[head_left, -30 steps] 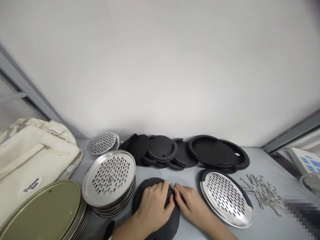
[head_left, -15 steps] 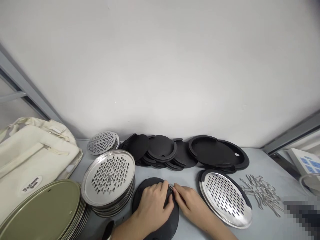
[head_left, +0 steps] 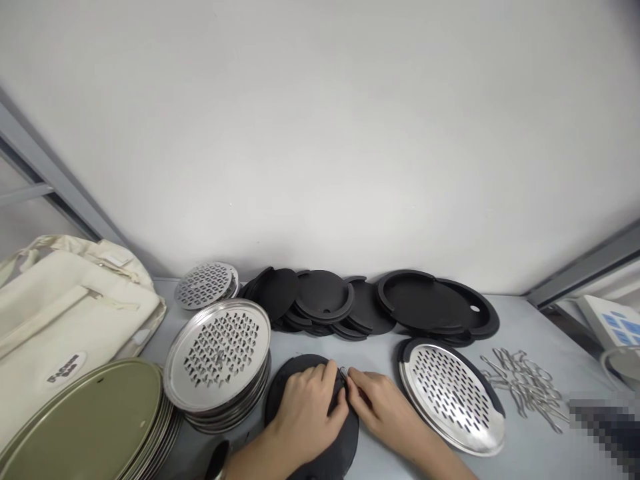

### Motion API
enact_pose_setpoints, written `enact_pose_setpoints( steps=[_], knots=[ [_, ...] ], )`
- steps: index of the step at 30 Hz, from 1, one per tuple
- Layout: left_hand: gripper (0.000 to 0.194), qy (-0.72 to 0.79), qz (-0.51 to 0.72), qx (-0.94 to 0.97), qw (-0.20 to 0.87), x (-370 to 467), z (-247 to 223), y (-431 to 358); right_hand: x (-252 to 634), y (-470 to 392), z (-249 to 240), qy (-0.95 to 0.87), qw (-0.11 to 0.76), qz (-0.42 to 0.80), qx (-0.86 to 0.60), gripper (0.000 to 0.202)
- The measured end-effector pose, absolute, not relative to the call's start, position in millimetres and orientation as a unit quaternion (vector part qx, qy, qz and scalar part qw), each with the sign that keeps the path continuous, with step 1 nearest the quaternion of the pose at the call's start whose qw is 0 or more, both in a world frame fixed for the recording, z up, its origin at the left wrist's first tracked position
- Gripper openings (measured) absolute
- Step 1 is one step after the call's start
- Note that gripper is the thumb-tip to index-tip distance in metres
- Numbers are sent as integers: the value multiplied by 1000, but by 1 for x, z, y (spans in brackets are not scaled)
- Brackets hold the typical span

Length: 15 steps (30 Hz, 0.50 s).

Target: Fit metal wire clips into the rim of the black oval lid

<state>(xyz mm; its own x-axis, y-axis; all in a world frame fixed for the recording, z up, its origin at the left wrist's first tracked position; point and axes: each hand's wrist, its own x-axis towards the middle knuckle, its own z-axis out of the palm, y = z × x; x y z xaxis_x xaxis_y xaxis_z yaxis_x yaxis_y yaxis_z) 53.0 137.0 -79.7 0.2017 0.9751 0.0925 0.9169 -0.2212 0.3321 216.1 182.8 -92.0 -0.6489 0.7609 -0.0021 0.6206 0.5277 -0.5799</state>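
A round black plate (head_left: 340, 447) lies at the front centre, partly covered by my left hand (head_left: 313, 407). That hand is closed on the plate near its upper right edge, with the thumb bent inward. My right hand (head_left: 375, 400) pinches a small metal hook (head_left: 343, 372) between thumb and fingertips, right at the plate's edge and touching distance from my left fingers. Where the hook meets the plate is hidden by the fingers. To the right lie perforated silver discs (head_left: 450, 393) with a black rim, and beyond them a pile of metal hooks (head_left: 530, 387).
Along the wall lie black round pieces (head_left: 325, 293) and larger black trays (head_left: 425, 300). Stacked grater discs (head_left: 220, 357), small grater discs (head_left: 205, 285), green oval plates (head_left: 85, 427) and a cream bag (head_left: 60, 307) stand left. A white box (head_left: 613, 323) is far right.
The small metal hook has turned slightly more upright at my right fingertips. Both hands stay in nearly the same place.
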Motion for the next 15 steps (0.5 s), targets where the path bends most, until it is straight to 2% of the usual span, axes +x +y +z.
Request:
enact_pose_setpoints(
  steps=[15],
  knots=[
    [9,610,147,771,111,52,-81,136,216,183,-91,-847,140,310,-407,25]
  ],
)
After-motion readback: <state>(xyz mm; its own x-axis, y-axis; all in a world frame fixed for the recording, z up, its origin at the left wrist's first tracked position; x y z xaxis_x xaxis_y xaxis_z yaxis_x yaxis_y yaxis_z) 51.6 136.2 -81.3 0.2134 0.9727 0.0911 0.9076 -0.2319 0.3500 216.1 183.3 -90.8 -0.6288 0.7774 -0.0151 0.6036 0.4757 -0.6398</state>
